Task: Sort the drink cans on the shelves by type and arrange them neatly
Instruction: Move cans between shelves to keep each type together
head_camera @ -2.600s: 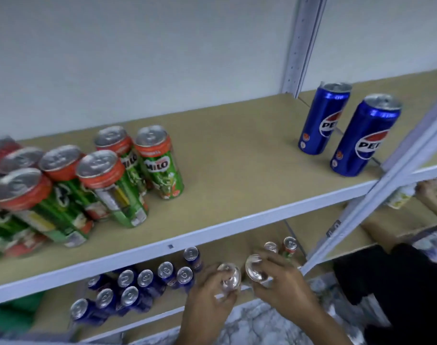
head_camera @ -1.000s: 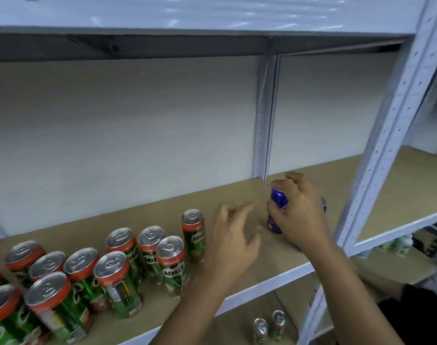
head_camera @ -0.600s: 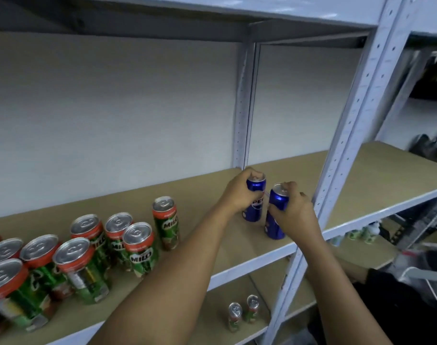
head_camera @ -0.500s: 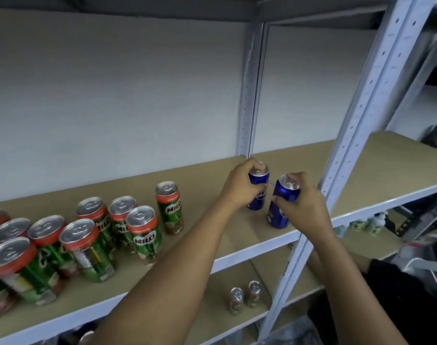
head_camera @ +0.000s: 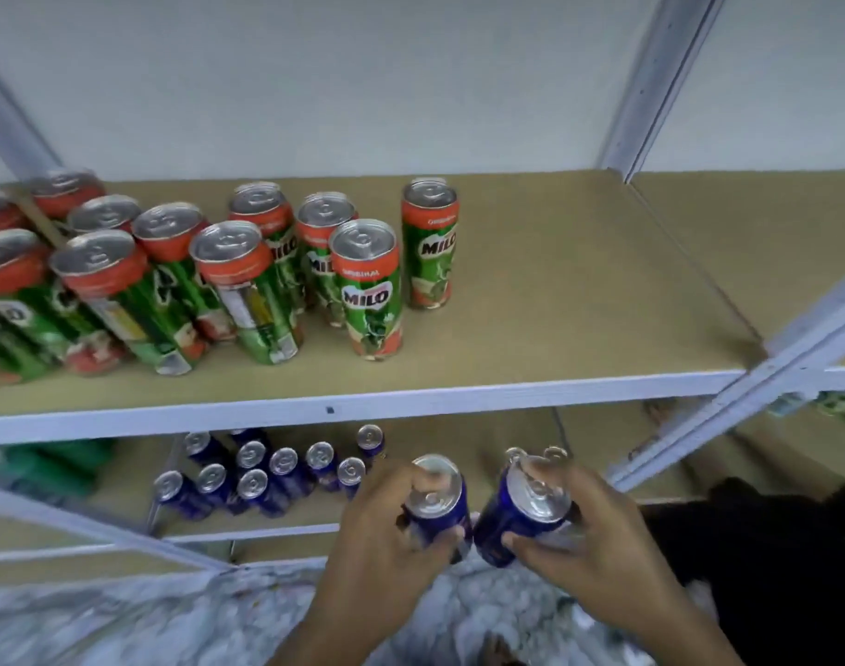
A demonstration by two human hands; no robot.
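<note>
Both hands are low, out in front of the lower shelf edge (head_camera: 247,533). The left hand (head_camera: 387,535) is wrapped round one blue can (head_camera: 437,502), the right hand (head_camera: 579,535) round another blue can (head_camera: 521,516), and the two cans are nearly touching. Just behind and left, a bunch of blue cans (head_camera: 266,473) stands on the lower shelf, with bare board to its right. On the upper shelf (head_camera: 579,290) the Milo cans (head_camera: 247,271) crowd the left half, the right half open up to the upright post (head_camera: 651,88). The leftmost Milo cans get cut off by the frame, and the floor's a blur.
</note>
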